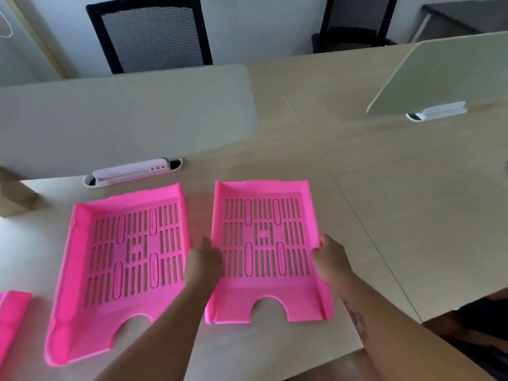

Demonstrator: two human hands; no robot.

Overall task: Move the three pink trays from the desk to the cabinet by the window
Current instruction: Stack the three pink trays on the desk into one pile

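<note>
Three pink slotted trays lie on the pale wooden desk (357,166). The right tray (264,306) is between my hands: my left hand (204,261) grips its left wall and my right hand (328,258) grips its right wall. The middle tray (82,270) lies flat just left of my left hand, untouched. Only a corner of the third tray (12,314) shows at the left edge of the view.
A grey divider panel (123,119) stands behind the trays, with a white cable slot (132,171) at its foot. A second panel (445,75) stands at the right. Black mesh chairs (154,34) sit beyond the desk. The desk's front edge runs near my forearms.
</note>
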